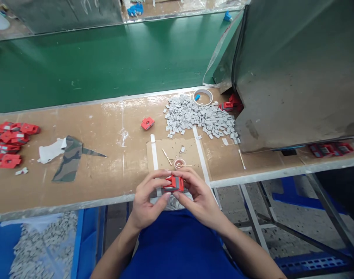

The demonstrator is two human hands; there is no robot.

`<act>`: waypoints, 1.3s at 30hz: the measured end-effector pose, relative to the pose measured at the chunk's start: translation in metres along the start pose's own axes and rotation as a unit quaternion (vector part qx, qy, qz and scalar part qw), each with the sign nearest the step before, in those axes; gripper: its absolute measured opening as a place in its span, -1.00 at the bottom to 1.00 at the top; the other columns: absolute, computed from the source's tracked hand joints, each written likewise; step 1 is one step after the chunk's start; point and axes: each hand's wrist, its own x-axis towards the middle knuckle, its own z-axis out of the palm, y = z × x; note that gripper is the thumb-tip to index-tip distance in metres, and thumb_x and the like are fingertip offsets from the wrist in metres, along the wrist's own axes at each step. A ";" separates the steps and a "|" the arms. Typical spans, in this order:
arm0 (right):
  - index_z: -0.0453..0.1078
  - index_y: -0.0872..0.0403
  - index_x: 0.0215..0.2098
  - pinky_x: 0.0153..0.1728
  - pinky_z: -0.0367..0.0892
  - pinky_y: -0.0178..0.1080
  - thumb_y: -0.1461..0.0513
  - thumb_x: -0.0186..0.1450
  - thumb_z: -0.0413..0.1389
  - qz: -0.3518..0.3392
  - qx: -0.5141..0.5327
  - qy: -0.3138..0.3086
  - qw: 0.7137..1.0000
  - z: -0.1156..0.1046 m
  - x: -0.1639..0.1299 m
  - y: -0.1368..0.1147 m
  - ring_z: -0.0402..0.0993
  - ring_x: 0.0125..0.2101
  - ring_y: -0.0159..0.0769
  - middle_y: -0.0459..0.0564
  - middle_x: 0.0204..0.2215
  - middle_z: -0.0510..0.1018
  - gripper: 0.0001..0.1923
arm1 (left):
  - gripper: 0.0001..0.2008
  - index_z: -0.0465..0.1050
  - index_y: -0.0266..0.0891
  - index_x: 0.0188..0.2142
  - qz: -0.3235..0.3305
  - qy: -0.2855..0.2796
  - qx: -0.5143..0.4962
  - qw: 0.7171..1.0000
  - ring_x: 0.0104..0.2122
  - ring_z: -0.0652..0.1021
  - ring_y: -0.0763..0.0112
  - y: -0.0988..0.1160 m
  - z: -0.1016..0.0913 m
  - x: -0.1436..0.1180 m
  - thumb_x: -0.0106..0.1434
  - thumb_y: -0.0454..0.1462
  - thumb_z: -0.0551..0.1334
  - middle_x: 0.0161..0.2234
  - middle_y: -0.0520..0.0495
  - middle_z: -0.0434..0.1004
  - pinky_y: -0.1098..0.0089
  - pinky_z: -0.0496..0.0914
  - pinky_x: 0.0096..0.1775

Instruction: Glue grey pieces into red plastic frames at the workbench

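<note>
My left hand (148, 197) and my right hand (194, 195) both grip one small red plastic part with a grey insert (174, 183), held between the fingertips just over the near edge of the brown workbench (107, 155). Directly beyond my hands lies a small round dish (179, 163) with a thin stick across it. A heap of small grey pieces (200, 116) spreads further back. A single red part (147, 123) lies alone to the left of that heap.
Several red parts (10, 141) are piled at the bench's left end, beside a camouflage cloth scrap (69, 157) and white scrap (50, 150). A tape roll (203, 97) sits behind the grey heap. A large grey bin (296, 69) stands right; a green conveyor (101, 58) runs behind.
</note>
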 end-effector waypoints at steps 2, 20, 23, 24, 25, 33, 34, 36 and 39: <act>0.42 -0.10 0.21 0.03 0.57 -0.17 0.29 0.44 0.20 -0.014 -0.021 0.000 1.000 -0.001 0.001 -0.002 0.56 0.02 -0.22 0.08 0.05 0.45 -0.60 | -0.85 0.60 -0.18 -0.10 -0.014 0.018 -0.003 1.000 0.02 0.65 0.19 0.005 0.001 0.004 0.38 -0.37 0.31 0.00 -0.23 0.65 0.21 0.57 0.05; 0.33 -0.02 0.24 -0.16 0.57 -0.17 0.37 0.42 0.15 -0.143 -0.208 -0.013 0.968 -0.012 0.001 -0.020 0.56 -0.16 -0.19 0.07 -0.12 0.53 -0.55 | -0.90 0.71 -0.15 -0.19 -0.046 0.040 -0.044 0.997 -0.07 0.72 0.23 0.016 0.004 0.005 0.32 -0.34 0.42 -0.13 -0.15 0.72 0.27 0.63 0.00; 0.37 -0.03 0.21 -0.14 0.58 -0.17 0.35 0.43 0.16 -0.119 -0.191 -0.027 0.974 -0.014 0.005 -0.021 0.55 -0.17 -0.20 0.05 -0.13 0.52 -0.59 | -0.91 0.70 -0.15 -0.20 -0.061 0.045 -0.043 0.996 -0.08 0.71 0.23 0.016 0.004 0.006 0.31 -0.34 0.42 -0.16 -0.15 0.72 0.27 0.62 -0.01; 0.39 -0.03 0.20 -0.13 0.58 -0.16 0.34 0.43 0.17 -0.108 -0.181 -0.034 0.977 -0.015 0.006 -0.021 0.55 -0.16 -0.21 0.04 -0.13 0.52 -0.61 | -0.92 0.70 -0.16 -0.20 -0.067 0.043 -0.042 0.996 -0.08 0.71 0.23 0.016 0.003 0.007 0.31 -0.33 0.42 -0.17 -0.15 0.71 0.27 0.62 -0.01; 0.41 -0.03 0.20 -0.11 0.57 -0.16 0.33 0.44 0.17 -0.099 -0.170 -0.039 0.980 -0.015 0.008 -0.021 0.55 -0.15 -0.22 0.04 -0.12 0.52 -0.61 | -0.93 0.70 -0.16 -0.21 -0.072 0.039 -0.041 0.996 -0.08 0.70 0.22 0.016 0.002 0.008 0.31 -0.33 0.43 -0.17 -0.15 0.70 0.27 0.61 -0.01; 0.45 -0.03 0.17 -0.05 0.55 -0.18 0.34 0.42 0.22 -0.034 -0.104 -0.070 0.992 -0.020 0.015 -0.019 0.55 -0.10 -0.25 0.01 -0.11 0.51 -0.63 | -0.97 0.65 -0.19 -0.27 -0.110 0.000 -0.047 0.993 -0.10 0.64 0.28 0.015 -0.003 0.015 0.33 -0.29 0.41 -0.16 -0.15 0.61 0.35 0.54 -0.03; 0.45 -0.02 0.17 -0.04 0.55 -0.17 0.34 0.42 0.21 -0.035 -0.108 -0.070 0.991 -0.020 0.015 -0.019 0.55 -0.09 -0.24 0.01 -0.11 0.51 -0.63 | -0.98 0.65 -0.19 -0.27 -0.109 -0.001 -0.050 0.993 -0.11 0.64 0.29 0.014 -0.003 0.015 0.32 -0.29 0.41 -0.16 -0.15 0.61 0.35 0.54 -0.03; 0.44 -0.01 0.16 -0.01 0.53 -0.14 0.34 0.43 0.20 -0.047 -0.126 -0.069 0.989 -0.021 0.014 -0.020 0.55 -0.09 -0.23 0.02 -0.11 0.52 -0.65 | -0.99 0.66 -0.18 -0.26 -0.106 -0.002 -0.056 0.993 -0.11 0.65 0.29 0.014 -0.002 0.015 0.32 -0.31 0.42 -0.16 -0.14 0.61 0.36 0.54 -0.03; 0.41 0.00 0.14 -0.01 0.54 -0.14 0.35 0.45 0.17 -0.076 -0.155 -0.065 0.983 -0.021 0.013 -0.024 0.56 -0.09 -0.22 0.03 -0.10 0.52 -0.68 | -0.94 0.68 -0.17 -0.24 -0.096 0.005 -0.071 0.993 -0.10 0.66 0.29 0.013 0.000 0.014 0.29 -0.35 0.42 -0.18 -0.12 0.61 0.35 0.56 -0.01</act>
